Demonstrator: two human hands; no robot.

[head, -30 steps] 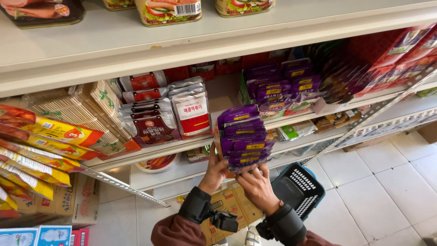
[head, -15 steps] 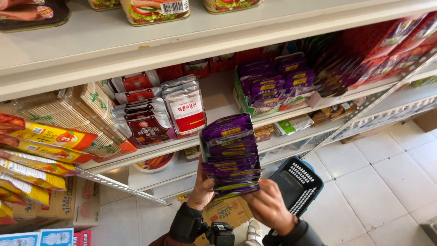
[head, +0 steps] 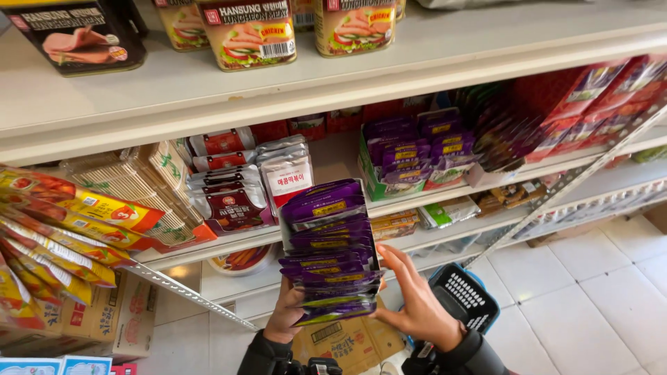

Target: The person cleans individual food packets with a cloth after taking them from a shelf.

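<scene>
Held thing: stack of purple packets (head: 328,251), kept upright in what looks like a clear display tray, raised in front of the middle shelf (head: 528,170).
Left hand (head: 286,314): placed at the stack's lower left edge; fingers wrapped behind and under it, mostly hidden by the packets, so the exact pinch cannot be told.
Right hand (head: 415,302): pressed flat on the stack's lower right side; fingers (head: 397,262) spread and laid along the edge, tips pointing up-left.
Stack vs. fingers: clamped between both hands, bottom third covered, top two thirds free above the fingers.
Shelf behind: same kind of purple packets (head: 410,149) seen in a green-edged box, to the right of and above the held stack, well apart from it.
Left of stack: silver-and-red pouches (head: 240,184) stood on the middle shelf, near the stack's top left corner.
Far left: yellow-orange packets (head: 62,222) fanned out on a rack.
Top shelf (head: 431,52): tins of meat (head: 249,31) lined up.
Below: black basket (head: 462,298) by the right wrist, over a white tiled floor (head: 597,305).
</scene>
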